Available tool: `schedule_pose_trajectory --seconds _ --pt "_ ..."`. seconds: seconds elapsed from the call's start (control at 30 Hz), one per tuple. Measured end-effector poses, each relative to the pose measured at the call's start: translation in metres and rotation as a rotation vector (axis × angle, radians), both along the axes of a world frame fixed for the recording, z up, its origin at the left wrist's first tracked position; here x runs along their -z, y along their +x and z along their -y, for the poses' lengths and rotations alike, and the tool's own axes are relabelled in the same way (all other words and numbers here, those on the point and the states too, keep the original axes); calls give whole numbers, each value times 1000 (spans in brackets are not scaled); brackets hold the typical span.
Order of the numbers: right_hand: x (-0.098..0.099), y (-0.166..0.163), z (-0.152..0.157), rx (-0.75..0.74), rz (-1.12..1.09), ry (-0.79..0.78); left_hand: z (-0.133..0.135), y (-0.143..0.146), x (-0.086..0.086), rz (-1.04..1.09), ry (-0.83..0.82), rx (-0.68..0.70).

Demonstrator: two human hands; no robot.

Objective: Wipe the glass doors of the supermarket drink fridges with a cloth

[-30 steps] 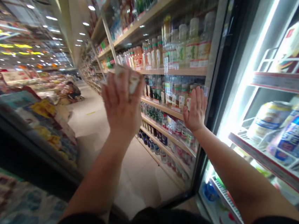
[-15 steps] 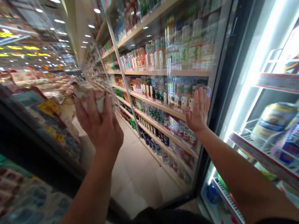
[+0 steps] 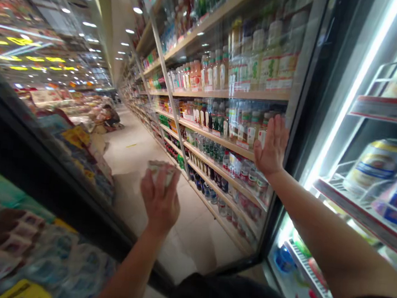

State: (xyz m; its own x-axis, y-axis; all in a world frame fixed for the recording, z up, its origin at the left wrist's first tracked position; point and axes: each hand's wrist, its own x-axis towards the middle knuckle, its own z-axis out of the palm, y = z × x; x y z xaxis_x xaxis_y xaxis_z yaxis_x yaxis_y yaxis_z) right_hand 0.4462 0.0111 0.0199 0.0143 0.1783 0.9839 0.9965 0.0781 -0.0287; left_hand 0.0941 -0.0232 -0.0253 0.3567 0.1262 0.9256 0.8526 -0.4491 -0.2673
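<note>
A pale folded cloth [image 3: 165, 167], blurred, is in my left hand [image 3: 160, 206], whose fingers are bent over it against the glass door [image 3: 207, 236]. The cloth's far side is hidden by the fingers. To the right, my right hand [image 3: 271, 149] lies flat near the door's dark frame [image 3: 307, 98], fingers stretched out and holding nothing. The door stands swung out beside a lit cooler.
At right, the cooler shelf [image 3: 358, 202] carries cans [image 3: 376, 161] behind wire guards. Through the glass appear long bottle shelves [image 3: 218, 93] and an aisle floor [image 3: 132, 138]. A person [image 3: 110, 116] crouches far off. Packaged goods [image 3: 34, 245] fill the lower left.
My left hand has moved right and down across the glass with the cloth. My right hand stays flat by the door frame. The view has shifted slightly.
</note>
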Motion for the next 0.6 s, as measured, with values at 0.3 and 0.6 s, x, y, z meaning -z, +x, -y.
schedule_pose_trajectory --seconds 0.3,0.6 --pt "0 1 -3 7 -7 -18 -4 -13 -13 104 37 -28" --pt "0 2 -5 -9 20 41 -10 0 -31 -126 -35 69"
